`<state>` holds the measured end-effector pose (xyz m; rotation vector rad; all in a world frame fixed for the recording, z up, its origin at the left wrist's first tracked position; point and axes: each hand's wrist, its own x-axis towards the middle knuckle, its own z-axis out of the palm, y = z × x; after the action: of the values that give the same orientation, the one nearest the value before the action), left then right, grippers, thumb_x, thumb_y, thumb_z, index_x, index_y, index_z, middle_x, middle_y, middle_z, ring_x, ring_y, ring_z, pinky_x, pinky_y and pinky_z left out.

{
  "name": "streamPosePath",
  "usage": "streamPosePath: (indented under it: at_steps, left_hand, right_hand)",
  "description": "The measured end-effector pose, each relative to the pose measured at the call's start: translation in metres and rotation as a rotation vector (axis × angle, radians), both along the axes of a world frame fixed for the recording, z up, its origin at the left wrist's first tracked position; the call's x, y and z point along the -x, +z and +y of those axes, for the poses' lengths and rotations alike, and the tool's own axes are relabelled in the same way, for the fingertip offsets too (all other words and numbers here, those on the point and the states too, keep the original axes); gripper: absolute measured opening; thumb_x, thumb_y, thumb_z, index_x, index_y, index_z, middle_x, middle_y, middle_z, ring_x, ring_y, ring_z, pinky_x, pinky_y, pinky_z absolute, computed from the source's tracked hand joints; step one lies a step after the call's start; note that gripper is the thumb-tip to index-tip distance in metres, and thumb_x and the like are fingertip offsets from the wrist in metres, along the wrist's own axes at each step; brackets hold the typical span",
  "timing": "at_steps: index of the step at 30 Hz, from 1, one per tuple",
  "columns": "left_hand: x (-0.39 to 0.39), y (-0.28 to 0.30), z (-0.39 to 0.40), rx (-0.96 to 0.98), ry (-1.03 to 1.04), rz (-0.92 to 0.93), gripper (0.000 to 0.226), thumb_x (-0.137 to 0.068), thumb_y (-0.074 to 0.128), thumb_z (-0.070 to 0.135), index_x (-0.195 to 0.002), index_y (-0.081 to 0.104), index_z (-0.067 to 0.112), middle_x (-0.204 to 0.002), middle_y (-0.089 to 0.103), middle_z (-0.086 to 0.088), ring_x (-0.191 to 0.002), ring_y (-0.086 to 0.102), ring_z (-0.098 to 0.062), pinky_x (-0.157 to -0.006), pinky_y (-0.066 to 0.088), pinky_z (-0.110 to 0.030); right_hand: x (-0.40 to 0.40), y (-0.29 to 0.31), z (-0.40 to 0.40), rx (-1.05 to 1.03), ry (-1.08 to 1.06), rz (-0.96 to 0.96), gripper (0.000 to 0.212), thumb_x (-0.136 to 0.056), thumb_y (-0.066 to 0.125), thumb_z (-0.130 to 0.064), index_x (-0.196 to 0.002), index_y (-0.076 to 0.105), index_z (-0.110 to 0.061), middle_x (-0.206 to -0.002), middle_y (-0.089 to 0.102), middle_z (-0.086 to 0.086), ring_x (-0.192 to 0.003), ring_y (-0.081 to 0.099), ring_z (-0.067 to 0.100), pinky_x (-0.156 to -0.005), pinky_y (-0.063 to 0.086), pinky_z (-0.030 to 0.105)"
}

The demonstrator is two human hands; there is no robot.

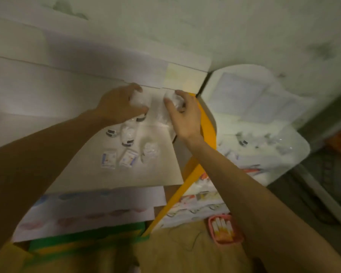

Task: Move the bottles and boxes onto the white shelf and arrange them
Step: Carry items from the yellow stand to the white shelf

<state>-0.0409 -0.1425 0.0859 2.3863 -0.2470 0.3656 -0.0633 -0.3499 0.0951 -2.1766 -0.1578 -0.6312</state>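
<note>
On the white shelf, my left hand grips a clear bottle near the back. My right hand holds a second clear bottle at the shelf's far right corner. In front of my hands stand several more small bottles with dark bands, one in the middle and one to its left. A wrapped clear bottle lies closer to me. Two small white boxes stand side by side at the front of the group.
A clear plastic bin holding more bottles and boxes sits to the right, its lid leaning on the wall behind. A yellow frame bar runs along the shelf's right edge. A pink tray with tubes lies lower down.
</note>
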Motion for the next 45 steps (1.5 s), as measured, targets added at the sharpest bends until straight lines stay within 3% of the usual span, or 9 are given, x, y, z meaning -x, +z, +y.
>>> streamPosePath:
  at_steps: [4,9,15,20,29,33,36,39,45]
  left_hand:
    - [0.016,0.011,-0.081,0.009,-0.184,-0.056,0.056,-0.073,0.073,0.054,-0.121,0.056,0.033,-0.105,0.064,0.009,-0.093,0.060,-0.017,-0.080,0.044,-0.030]
    - [0.032,0.014,-0.165,-0.001,-0.339,-0.097,0.061,-0.070,0.069,0.061,-0.124,0.054,0.035,-0.112,0.064,0.011,-0.098,0.060,-0.015,-0.083,0.049,-0.034]
    - [0.035,0.006,-0.260,-0.078,-0.401,-0.104,0.074,-0.077,0.075,0.054,-0.140,0.048,0.029,-0.138,0.055,0.004,-0.123,0.053,-0.017,-0.092,0.040,-0.026]
    - [0.043,-0.001,-0.342,-0.184,-0.404,-0.037,0.072,-0.072,0.072,0.059,-0.134,0.051,0.029,-0.130,0.060,0.005,-0.116,0.058,-0.021,-0.094,0.048,-0.037]
    - [0.054,-0.016,-0.464,-0.293,-0.415,-0.019,0.075,-0.073,0.074,0.060,-0.134,0.046,0.027,-0.119,0.066,0.001,-0.098,0.062,-0.023,-0.077,0.043,-0.031]
    - [0.053,-0.025,-0.496,-0.332,-0.393,0.009,0.078,-0.076,0.073,0.059,-0.138,0.043,0.024,-0.122,0.065,-0.002,-0.100,0.062,-0.025,-0.081,0.047,-0.032]
    - [0.047,-0.032,-0.515,-0.360,-0.398,0.041,0.078,-0.078,0.070,0.061,-0.140,0.041,0.024,-0.126,0.064,-0.004,-0.105,0.062,-0.027,-0.086,0.047,-0.034]
    - [0.037,-0.043,-0.532,-0.390,-0.422,0.087,0.080,-0.079,0.068,0.063,-0.143,0.039,0.026,-0.134,0.059,-0.003,-0.114,0.058,-0.028,-0.092,0.045,-0.038]
    - [-0.002,-0.069,-0.564,-0.390,-0.437,0.148,0.072,-0.082,0.069,0.056,-0.139,0.043,0.020,-0.127,0.061,-0.005,-0.107,0.059,-0.026,-0.078,0.035,-0.030]
  right_hand:
    - [0.034,0.006,-0.071,-0.003,-0.158,0.013,0.051,-0.091,0.059,-0.057,-0.132,0.059,-0.027,-0.124,0.058,-0.004,-0.107,0.059,0.012,-0.097,0.051,0.037]
    - [0.067,-0.002,-0.154,-0.076,-0.322,0.019,0.053,-0.090,0.061,-0.056,-0.135,0.055,-0.029,-0.132,0.056,-0.004,-0.110,0.059,0.015,-0.096,0.053,0.039]
    - [0.096,-0.017,-0.263,-0.118,-0.404,0.143,0.069,-0.085,0.066,-0.059,-0.141,0.047,-0.024,-0.131,0.061,0.000,-0.114,0.061,0.020,-0.097,0.053,0.046]
    - [0.117,-0.033,-0.351,-0.123,-0.395,0.232,0.076,-0.079,0.072,-0.059,-0.141,0.045,-0.024,-0.130,0.061,-0.001,-0.113,0.062,0.021,-0.096,0.055,0.047]
    - [0.127,-0.064,-0.471,-0.468,-0.459,0.404,0.066,-0.079,0.076,-0.053,-0.126,0.054,-0.014,-0.116,0.061,0.000,-0.103,0.060,0.021,-0.096,0.053,0.039]
    - [0.117,-0.078,-0.506,-0.640,-0.466,0.506,0.068,-0.065,0.080,-0.060,-0.115,0.065,-0.016,-0.111,0.069,0.002,-0.102,0.067,0.026,-0.097,0.054,0.047]
    - [0.106,-0.089,-0.523,-0.727,-0.444,0.523,0.083,-0.045,0.082,-0.064,-0.111,0.067,-0.015,-0.107,0.072,0.002,-0.099,0.069,0.026,-0.094,0.056,0.046]
    - [0.096,-0.103,-0.535,-0.669,-0.424,0.517,0.074,-0.061,0.087,-0.048,-0.122,0.063,-0.012,-0.112,0.071,0.003,-0.101,0.068,0.024,-0.095,0.056,0.045]
    - [0.061,-0.124,-0.564,-0.494,-0.423,0.545,0.073,-0.076,0.084,-0.036,-0.137,0.052,-0.010,-0.124,0.065,0.005,-0.112,0.064,0.024,-0.102,0.052,0.043]
